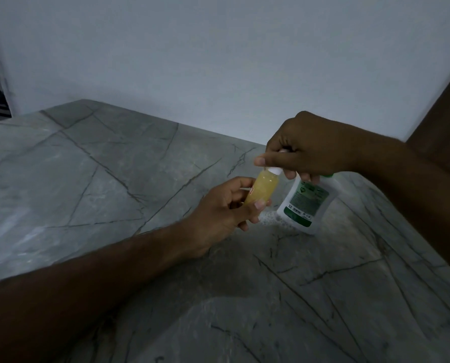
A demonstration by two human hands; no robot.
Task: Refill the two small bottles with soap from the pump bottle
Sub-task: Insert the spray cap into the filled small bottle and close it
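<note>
Left hand [218, 210] wraps the small bottle [79, 188], tilted, yellow soap nearly to the neck. Right hand [305, 148] clamps over the pump bottle [306, 203] head, spout at the small bottle's white mouth [91, 170]. Likely light, slick; hold mid-body. Suds [271, 218] on counter [114, 166] beside pump bottle's base.

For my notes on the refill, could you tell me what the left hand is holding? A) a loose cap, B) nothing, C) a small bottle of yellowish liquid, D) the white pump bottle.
C: the left hand grips the small bottle of yellowish liquid, tilted, while the white pump bottle stands on the counter under the right hand.
</note>
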